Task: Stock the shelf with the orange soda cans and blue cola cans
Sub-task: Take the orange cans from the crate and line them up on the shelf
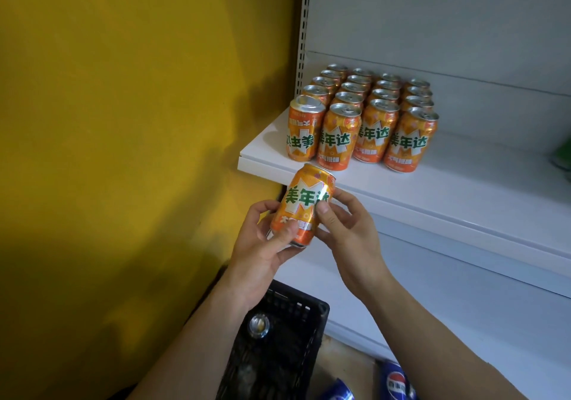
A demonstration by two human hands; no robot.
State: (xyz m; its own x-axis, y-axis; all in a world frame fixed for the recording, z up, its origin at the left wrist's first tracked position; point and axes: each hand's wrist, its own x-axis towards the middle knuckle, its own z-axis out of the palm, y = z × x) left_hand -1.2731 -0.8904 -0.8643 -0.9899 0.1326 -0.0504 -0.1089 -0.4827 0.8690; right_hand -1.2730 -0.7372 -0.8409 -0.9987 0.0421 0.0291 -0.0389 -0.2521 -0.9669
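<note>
I hold one orange soda can (301,204) in both hands, in the air just in front of the near left corner of the white shelf (463,183) and a little below its edge. The can is tilted, its top leaning to the right, label facing me. My left hand (262,239) grips the lower part, thumb across the front near the base and fingers curled round the back. My right hand (349,229) pinches the right side, thumb pressed on the label, the other fingers behind.

On the shelf, at its left end, a block of orange cans (364,115) stands upright in tight rows running from the near edge to the far wall. The near left can (304,130) has its label upside down; the three beside it read the right way up.

Below my arms is a black basket (278,353) with the silver top of one can (259,325) showing inside. Near its right side, low down, lie blue cola cans (398,382). A yellow wall (123,121) fills the left.
</note>
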